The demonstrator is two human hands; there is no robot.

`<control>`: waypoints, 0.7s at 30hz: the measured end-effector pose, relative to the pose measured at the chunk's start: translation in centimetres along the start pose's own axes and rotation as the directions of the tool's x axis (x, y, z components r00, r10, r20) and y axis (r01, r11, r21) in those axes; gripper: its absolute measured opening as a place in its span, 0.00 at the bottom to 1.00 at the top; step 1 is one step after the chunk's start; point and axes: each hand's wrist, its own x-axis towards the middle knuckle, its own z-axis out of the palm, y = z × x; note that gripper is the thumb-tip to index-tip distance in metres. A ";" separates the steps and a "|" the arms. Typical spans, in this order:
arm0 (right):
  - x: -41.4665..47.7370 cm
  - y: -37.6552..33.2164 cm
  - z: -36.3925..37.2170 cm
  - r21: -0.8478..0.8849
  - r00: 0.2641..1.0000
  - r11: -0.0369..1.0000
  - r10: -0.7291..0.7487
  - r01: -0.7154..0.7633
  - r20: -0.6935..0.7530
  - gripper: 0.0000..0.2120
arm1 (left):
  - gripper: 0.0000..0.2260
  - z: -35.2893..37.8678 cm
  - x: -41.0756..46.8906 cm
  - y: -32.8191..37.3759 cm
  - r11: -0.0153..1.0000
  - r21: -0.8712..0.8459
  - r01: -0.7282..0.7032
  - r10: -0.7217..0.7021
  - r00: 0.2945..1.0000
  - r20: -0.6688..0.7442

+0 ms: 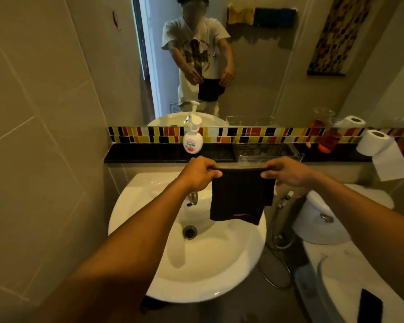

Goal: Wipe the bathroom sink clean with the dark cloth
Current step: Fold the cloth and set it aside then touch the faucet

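Head view: my left hand [202,174] and right hand [287,171] pinch the top corners of the cloth [240,197], stretched level, hanging above the sink [203,276] at its far right rim. Basin lies below, nearer my left hand.

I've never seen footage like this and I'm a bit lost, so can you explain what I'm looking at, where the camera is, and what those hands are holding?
The camera sits on a person's head, looking down at their own bare arms. The left hand and right hand stretch a dark square cloth by its top corners above a white round ceramic sink. Behind it, a dark stone ledge carries a white pump soap bottle and a clear plastic tray. The mirror above reflects the person.
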 end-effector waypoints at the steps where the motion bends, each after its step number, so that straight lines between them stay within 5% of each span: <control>1: 0.5 1.0 -1.0 0.016 1.000 1.000 0.013 -0.013 -0.002 0.10 | 0.11 0.4 1.3 0.5 1.000 0.000 -0.001 0.001 1.000 0.008; 15: 14.1 11.2 -15.2 -0.049 0.908 0.987 0.159 -0.152 0.389 0.10 | 0.05 3.6 21.0 4.5 0.984 -0.040 0.172 -0.155 0.949 0.275; 21: 21.4 12.7 -19.6 -0.056 0.989 0.998 0.009 -0.001 0.147 0.09 | 0.05 4.0 28.0 5.2 0.970 -0.175 0.170 -0.162 0.985 0.061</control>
